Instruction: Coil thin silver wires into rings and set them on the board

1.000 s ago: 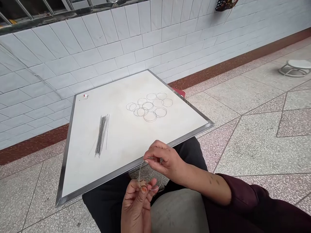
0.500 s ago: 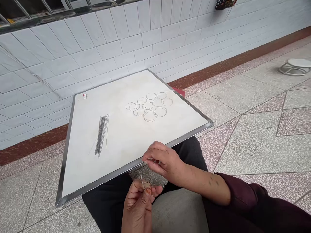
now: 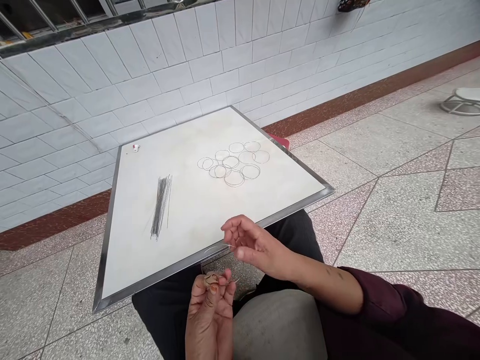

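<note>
Low at the table's near edge, my left hand [image 3: 210,312] is closed, thumb against fingers, on a thin wire [image 3: 214,247] bent into a curve. Something tan, perhaps a finger wrap, shows at its fingertips. My right hand [image 3: 260,249] is just above and to the right, fingers apart and curled loosely, beside the wire's upper part. On the white table [image 3: 195,215] lie several thin wire rings [image 3: 234,170], overlapping one another. To their left is a bundle of straight dark wires [image 3: 161,206], with one wire a little apart on its right.
A small white-and-red object [image 3: 136,148] sits at the table's far left corner. The table has a metal edge [image 3: 213,251] and stands by a white tiled wall [image 3: 157,75]. A white stool [image 3: 463,101] is on the floor at right; something red [image 3: 280,141] shows behind the table.
My right hand has let go of the wire and opened its fingers. The wire's curve has sprung wider toward the left. My left hand has moved slightly left, still holding it.
</note>
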`<state>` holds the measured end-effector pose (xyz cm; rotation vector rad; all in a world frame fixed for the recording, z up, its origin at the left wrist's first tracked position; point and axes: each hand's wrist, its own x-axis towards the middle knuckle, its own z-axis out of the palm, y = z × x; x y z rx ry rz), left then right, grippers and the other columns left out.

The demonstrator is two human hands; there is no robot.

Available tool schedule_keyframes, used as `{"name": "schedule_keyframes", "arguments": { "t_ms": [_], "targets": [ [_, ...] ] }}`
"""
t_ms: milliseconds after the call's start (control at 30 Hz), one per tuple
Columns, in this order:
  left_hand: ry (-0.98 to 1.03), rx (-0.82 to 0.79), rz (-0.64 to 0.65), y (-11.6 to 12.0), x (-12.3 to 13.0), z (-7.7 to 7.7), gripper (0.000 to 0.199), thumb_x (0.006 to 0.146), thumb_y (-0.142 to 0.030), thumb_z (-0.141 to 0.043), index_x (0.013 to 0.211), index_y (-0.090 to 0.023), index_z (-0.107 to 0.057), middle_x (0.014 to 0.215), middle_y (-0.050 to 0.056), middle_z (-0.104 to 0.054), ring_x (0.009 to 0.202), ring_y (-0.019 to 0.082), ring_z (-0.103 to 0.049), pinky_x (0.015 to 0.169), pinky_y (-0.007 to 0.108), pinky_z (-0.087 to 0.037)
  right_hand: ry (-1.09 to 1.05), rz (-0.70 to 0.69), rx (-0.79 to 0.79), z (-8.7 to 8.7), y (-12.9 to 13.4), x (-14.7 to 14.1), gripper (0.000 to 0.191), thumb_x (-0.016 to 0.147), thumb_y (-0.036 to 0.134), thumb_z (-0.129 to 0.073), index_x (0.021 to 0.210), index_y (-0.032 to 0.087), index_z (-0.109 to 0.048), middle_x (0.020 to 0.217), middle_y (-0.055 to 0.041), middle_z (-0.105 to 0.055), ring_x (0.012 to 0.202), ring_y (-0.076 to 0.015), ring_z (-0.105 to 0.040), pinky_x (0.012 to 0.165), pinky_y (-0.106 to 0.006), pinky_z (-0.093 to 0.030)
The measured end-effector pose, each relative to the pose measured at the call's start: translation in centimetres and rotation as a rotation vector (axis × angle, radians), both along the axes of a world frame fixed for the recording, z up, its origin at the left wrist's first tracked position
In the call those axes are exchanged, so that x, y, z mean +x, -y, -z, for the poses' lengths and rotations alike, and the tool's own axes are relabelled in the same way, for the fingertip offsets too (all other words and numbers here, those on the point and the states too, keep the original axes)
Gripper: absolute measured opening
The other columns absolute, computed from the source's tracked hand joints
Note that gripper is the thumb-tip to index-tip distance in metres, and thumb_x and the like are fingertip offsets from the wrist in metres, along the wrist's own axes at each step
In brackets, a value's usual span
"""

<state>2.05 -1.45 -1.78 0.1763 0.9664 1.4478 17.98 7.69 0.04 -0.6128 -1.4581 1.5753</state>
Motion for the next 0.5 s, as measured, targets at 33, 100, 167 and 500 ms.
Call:
{"name": "schedule_keyframes", "arguments": {
  "t_ms": [33,100,167,500],
  "targets": [
    [0.007,-0.006,-0.030,-0.1,-0.1,0.1,0.020,0.066,-0.024,-0.088,0.075,-0.022,-0.070,0.082,0.000,-0.071,0.089,0.016,-0.070,0.082,0.027,-0.056,-0.013,-0.065,-0.065,0.2,0.0,0.0,0.043,0.080,0.033,-0.078,0.114,0.022,-0.053,0.102,-0.0014,-0.055,0.081,-0.0106,-0.055,0.072,-0.025,-0.047],
    [0.019,-0.018,-0.071,-0.2,-0.2,0.2,0.021,0.066,-0.023,-0.088,0.077,-0.022,-0.070,0.083,0.000,-0.072,0.083,0.013,-0.069,0.078,0.023,-0.056,-0.023,-0.183,-0.163,0.6,0.0,-0.3,0.043,0.071,0.028,-0.085,0.103,0.019,-0.058,0.094,0.0007,-0.058,0.075,-0.0087,-0.056,0.068,-0.023,-0.047],
    [0.024,-0.019,-0.077,-0.3,-0.3,0.2,0.022,0.065,-0.022,-0.088,0.077,-0.021,-0.070,0.082,0.000,-0.072,0.079,0.012,-0.068,0.077,0.023,-0.055,-0.054,-0.247,-0.230,1.2,0.1,-0.7,0.032,0.073,0.029,-0.084,0.093,0.016,-0.062,0.084,0.0013,-0.062,0.071,-0.0084,-0.058,0.067,-0.022,-0.048],
    [0.034,0.006,-0.044,-0.5,-0.2,-0.2,0.019,0.065,-0.025,-0.089,0.076,-0.022,-0.073,0.079,0.000,-0.072,0.078,0.012,-0.068,0.078,0.023,-0.055,-0.264,-0.333,-0.475,1.7,0.0,-1.5,0.025,0.072,0.025,-0.086,0.088,0.013,-0.071,0.079,-0.0011,-0.073,0.071,-0.0101,-0.069,0.069,-0.023,-0.056]
  ]
}}
